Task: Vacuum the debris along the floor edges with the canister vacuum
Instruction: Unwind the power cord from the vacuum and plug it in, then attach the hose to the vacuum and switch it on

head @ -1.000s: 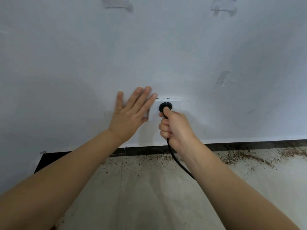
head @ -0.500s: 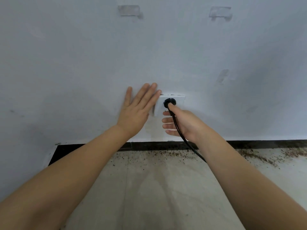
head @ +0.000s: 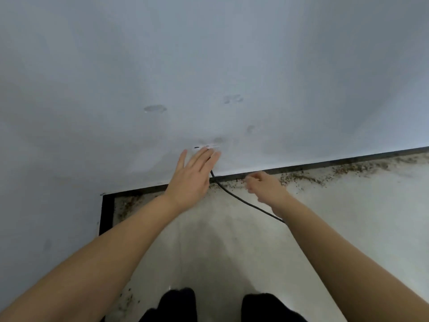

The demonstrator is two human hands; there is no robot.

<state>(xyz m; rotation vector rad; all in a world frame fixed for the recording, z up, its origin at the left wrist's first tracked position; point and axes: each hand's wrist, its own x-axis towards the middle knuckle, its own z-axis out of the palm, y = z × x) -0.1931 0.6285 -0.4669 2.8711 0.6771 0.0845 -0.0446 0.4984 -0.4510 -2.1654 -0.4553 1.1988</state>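
**Cord crosses the gap below the wall socket**

The wall socket (head: 205,148) is mostly covered by the flat left hand (head: 192,180). Below the socket, a black cord (head: 241,201) slants rightward across the floor (head: 232,247), passing under the right hand (head: 264,184). Right of the socket, debris (head: 325,174) lines the black skirting (head: 325,162); the pale floor below it lies open.

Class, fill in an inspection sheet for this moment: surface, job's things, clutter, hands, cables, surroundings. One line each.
Surface: pale floor, dusty near the wall.
Job's things: debris strewn along the black skirting; vacuum not seen.
Clutter: nothing seen.
Hands: left hand open, flat over the socket; right hand blurred, empty, off the cord.
Cables: black cord runs from under the left hand across the floor.
Surroundings: white wall with faint marks; dark shoes below.
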